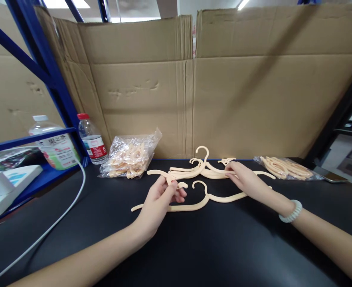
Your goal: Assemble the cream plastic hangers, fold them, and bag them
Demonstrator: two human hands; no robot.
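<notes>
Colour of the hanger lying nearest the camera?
The hanger is pale cream; head view shows it best.

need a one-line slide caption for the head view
Left hand holding a small cream piece, right hand among cream hangers on a black tabletop.

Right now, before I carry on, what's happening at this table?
A person's left hand holds a curved cream piece above the black table. The right hand is at the cream hangers further back; whether it holds one is unclear. A nearer hanger lies in front of them, with a left bag and right bag beyond.
</notes>
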